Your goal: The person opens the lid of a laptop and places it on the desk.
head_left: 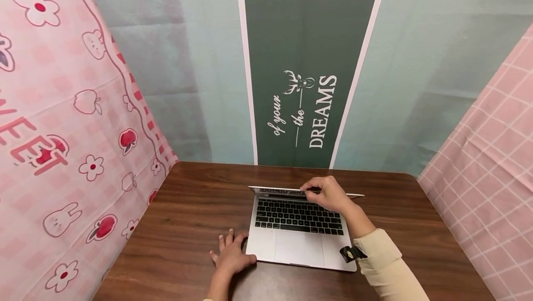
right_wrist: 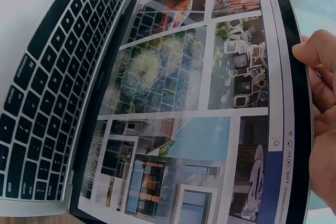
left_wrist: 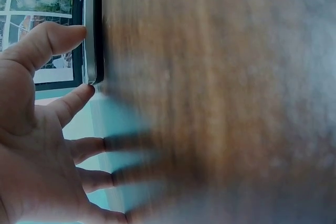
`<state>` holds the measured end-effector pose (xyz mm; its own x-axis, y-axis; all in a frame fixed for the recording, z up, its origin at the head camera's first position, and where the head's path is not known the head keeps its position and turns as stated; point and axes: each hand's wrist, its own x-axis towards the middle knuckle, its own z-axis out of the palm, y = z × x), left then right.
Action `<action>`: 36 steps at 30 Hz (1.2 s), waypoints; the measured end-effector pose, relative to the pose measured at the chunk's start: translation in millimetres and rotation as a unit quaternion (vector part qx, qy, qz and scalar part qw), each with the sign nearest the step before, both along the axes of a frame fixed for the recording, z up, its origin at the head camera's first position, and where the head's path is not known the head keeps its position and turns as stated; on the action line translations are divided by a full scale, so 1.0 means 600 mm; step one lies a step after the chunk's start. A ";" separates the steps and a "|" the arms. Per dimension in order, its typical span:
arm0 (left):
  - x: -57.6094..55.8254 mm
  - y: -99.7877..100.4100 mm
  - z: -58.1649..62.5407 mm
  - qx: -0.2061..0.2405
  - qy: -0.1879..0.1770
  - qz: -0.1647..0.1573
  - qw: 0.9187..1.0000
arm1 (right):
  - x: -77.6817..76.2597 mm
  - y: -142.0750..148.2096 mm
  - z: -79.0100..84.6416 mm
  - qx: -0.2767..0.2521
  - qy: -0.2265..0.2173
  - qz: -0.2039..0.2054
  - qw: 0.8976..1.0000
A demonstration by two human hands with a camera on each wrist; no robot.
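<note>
A silver laptop (head_left: 299, 247) lies on the table with its lid tilted up behind the black keyboard (head_left: 297, 216). My right hand (head_left: 328, 194) pinches the top edge of the lid, thumb at the screen side and the other fingers behind it. In the right wrist view the screen (right_wrist: 168, 77) is lit and shows a grid of pictures. My left hand (head_left: 234, 255) rests at the laptop's front left corner, fingers spread on the table. Its thumb and index fingertip touch the side of the base, as the left wrist view shows.
The brown wooden table (head_left: 183, 227) extends to both sides of the laptop and behind it. A pink patterned curtain (head_left: 83, 130) hangs at the left, a pink checked one (head_left: 495, 153) at the right. Behind the table hangs a blue and green cloth (head_left: 208, 83) with white lettering.
</note>
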<state>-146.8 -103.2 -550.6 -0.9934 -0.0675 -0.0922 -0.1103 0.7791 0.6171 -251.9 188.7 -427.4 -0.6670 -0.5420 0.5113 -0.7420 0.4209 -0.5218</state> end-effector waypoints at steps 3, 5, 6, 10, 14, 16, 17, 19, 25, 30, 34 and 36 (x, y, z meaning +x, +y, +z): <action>-0.001 -0.001 0.000 0.000 0.001 0.002 1.000 | -0.006 0.000 0.005 0.011 -0.002 -0.016 1.000; -0.001 -0.001 0.000 0.003 0.001 0.003 1.000 | -0.008 0.000 0.008 0.019 -0.007 -0.023 1.000; -0.001 -0.001 -0.001 0.004 0.000 0.005 1.000 | -0.009 0.000 0.010 0.021 -0.010 -0.026 0.999; -0.002 -0.002 0.001 0.008 -0.002 0.006 1.000 | -0.013 0.002 0.013 0.019 -0.018 -0.028 0.999; -0.003 -0.003 0.002 0.009 -0.001 0.008 1.000 | -0.019 0.001 0.013 0.024 0.005 -0.042 0.999; -0.004 -0.003 0.002 0.006 -0.002 0.008 1.000 | -0.023 0.000 0.013 0.029 0.026 -0.056 0.998; -0.004 -0.003 0.002 0.005 -0.003 0.008 1.000 | -0.024 0.000 0.013 0.032 0.037 -0.062 0.997; -0.003 -0.001 0.002 0.002 -0.005 0.008 1.000 | -0.028 0.001 0.013 0.038 0.063 -0.076 0.994; -0.001 0.004 -0.001 0.008 -0.002 0.008 1.000 | -0.045 0.006 0.010 0.048 0.160 -0.106 0.980; -0.001 0.003 -0.003 0.007 0.000 0.011 1.000 | -0.057 0.011 0.006 0.047 0.195 -0.117 0.973; -0.002 -0.002 -0.002 0.006 0.003 0.010 1.000 | -0.063 0.012 0.006 0.038 0.202 -0.111 0.972; -0.002 -0.004 -0.003 0.008 0.000 0.011 1.000 | -0.065 0.011 0.005 0.039 0.206 -0.106 0.972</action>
